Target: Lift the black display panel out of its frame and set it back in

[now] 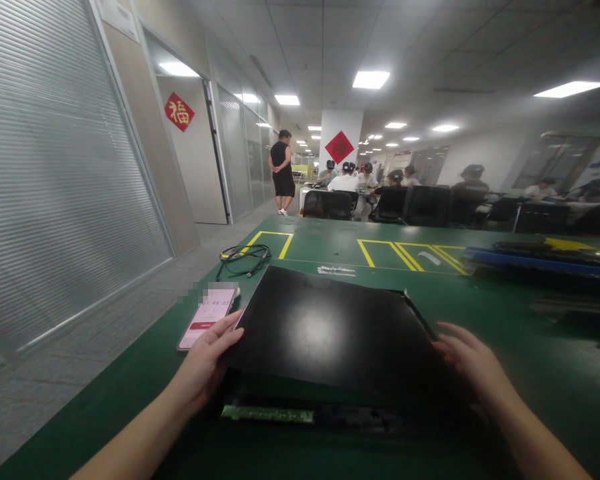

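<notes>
Between my hands is a glossy black LCD screen panel point(320, 327), reflecting a bright spot of light. My left hand point(213, 353) grips its left edge, thumb on top and fingers beneath. On the opposite side, my right hand point(465, 353) pinches the right edge, where a thin dark strip stands partly away from the panel. Along the near side, a narrow green circuit board point(267, 415) shows below the panel within a dark band; how the two join is too dark to tell. Parts of the fingers under the panel are hidden.
A phone with a timer point(211, 313) lies left of the panel on the green table point(300, 250). Beyond it is a coiled black cable point(244, 259). Dark panels on a blue stack point(545, 260) sit at the right. Several people are seated farther off; one person point(281, 170) stands in the aisle.
</notes>
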`<action>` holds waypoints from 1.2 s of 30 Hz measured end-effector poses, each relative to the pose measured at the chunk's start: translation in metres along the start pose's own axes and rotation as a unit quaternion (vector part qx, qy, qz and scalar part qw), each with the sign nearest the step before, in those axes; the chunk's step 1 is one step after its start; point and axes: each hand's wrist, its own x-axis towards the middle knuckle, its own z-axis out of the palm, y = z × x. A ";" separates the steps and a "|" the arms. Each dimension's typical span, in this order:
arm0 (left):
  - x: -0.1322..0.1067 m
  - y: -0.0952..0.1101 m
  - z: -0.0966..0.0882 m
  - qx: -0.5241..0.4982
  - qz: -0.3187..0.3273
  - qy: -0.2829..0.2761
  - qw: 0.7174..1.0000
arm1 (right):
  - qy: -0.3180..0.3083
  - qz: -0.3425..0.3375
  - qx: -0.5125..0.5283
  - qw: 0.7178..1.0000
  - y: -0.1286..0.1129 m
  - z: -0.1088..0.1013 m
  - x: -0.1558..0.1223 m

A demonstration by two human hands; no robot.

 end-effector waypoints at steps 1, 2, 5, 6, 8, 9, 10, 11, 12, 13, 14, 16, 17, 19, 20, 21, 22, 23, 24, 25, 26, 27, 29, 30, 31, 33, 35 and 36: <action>0.001 -0.001 -0.001 0.002 -0.001 -0.003 1.000 | 0.002 0.001 0.001 1.000 0.000 0.000 0.000; 0.001 -0.002 -0.003 0.004 -0.003 -0.007 1.000 | 0.006 -0.001 0.002 1.000 0.001 0.000 0.001; 0.004 -0.004 -0.007 0.012 -0.011 -0.022 1.000 | 0.016 -0.008 0.002 1.000 0.005 0.000 0.005; 0.004 -0.005 -0.008 0.014 -0.012 -0.028 0.999 | 0.016 -0.009 0.003 1.000 0.006 0.000 0.007; 0.005 -0.006 -0.008 0.017 -0.016 -0.031 0.999 | 0.013 -0.007 0.005 1.000 0.010 -0.001 0.011; 0.006 -0.006 -0.008 0.017 -0.017 -0.028 0.999 | 0.012 -0.007 0.004 1.000 0.012 -0.001 0.013; 0.006 -0.007 -0.008 0.017 -0.018 -0.023 0.999 | 0.010 -0.010 0.000 1.000 0.014 -0.001 0.015; 0.007 -0.007 -0.008 0.018 -0.020 -0.017 0.999 | 0.007 -0.014 -0.007 1.000 0.016 -0.002 0.016; 0.007 -0.007 -0.008 0.021 -0.021 -0.013 0.999 | 0.005 -0.017 -0.014 1.000 0.018 -0.002 0.018; 0.007 -0.008 -0.007 0.023 -0.021 -0.011 0.999 | 0.003 -0.021 -0.018 1.000 0.020 -0.003 0.020; 0.007 -0.008 -0.007 0.026 -0.020 -0.014 0.999 | 0.002 -0.025 -0.021 0.999 0.022 -0.003 0.022; 0.007 -0.009 -0.008 0.028 -0.019 -0.024 0.999 | 0.007 -0.027 -0.024 0.999 0.027 -0.004 0.025; 0.007 -0.010 -0.008 0.028 -0.018 -0.030 0.999 | 0.011 -0.029 -0.028 0.999 0.029 -0.004 0.027; 0.008 -0.011 -0.009 0.030 -0.021 -0.037 0.999 | 0.016 -0.035 -0.041 0.998 0.032 -0.004 0.030; 0.008 -0.011 -0.010 0.031 -0.023 -0.039 0.998 | 0.017 -0.039 -0.048 0.998 0.034 -0.004 0.031; 0.009 -0.012 -0.011 0.030 -0.023 -0.039 0.999 | 0.017 -0.042 -0.054 0.997 0.035 -0.004 0.032; 0.009 -0.013 -0.011 0.028 -0.021 -0.038 0.999 | 0.017 -0.045 -0.059 0.997 0.036 -0.004 0.033; 0.010 -0.013 -0.012 0.026 -0.019 -0.037 0.999 | 0.016 -0.047 -0.064 0.997 0.036 -0.004 0.033; 0.010 -0.013 -0.012 0.023 -0.017 -0.037 0.999 | 0.014 -0.048 -0.068 0.996 0.036 -0.004 0.033; 0.010 -0.013 -0.012 0.023 -0.016 -0.038 0.999 | 0.012 -0.049 -0.072 0.996 0.036 -0.004 0.033; 0.010 -0.013 -0.012 0.023 -0.017 -0.039 0.999 | 0.011 -0.049 -0.075 0.996 0.036 -0.004 0.033; 0.010 -0.013 -0.012 0.025 -0.019 -0.040 0.999 | 0.010 -0.048 -0.077 0.996 0.036 -0.004 0.033; 0.009 -0.012 -0.011 0.026 -0.024 -0.040 0.999 | 0.012 -0.044 -0.079 0.996 0.036 -0.004 0.033; 0.009 -0.011 -0.010 0.027 -0.025 -0.038 0.999 | 0.013 -0.042 -0.080 0.996 0.036 -0.005 0.032; 0.008 -0.011 -0.009 0.027 -0.026 -0.035 0.999 | 0.015 -0.041 -0.080 0.996 0.036 -0.005 0.032; 0.008 -0.011 -0.007 0.030 -0.028 -0.028 0.999 | 0.016 -0.042 -0.078 0.996 0.036 -0.005 0.032; 0.008 -0.011 -0.006 0.034 -0.027 -0.022 0.999 | 0.017 -0.047 -0.077 0.996 0.035 -0.004 0.030; 0.009 -0.011 -0.006 0.037 -0.027 -0.020 0.999 | 0.019 -0.049 -0.078 0.996 0.033 -0.004 0.029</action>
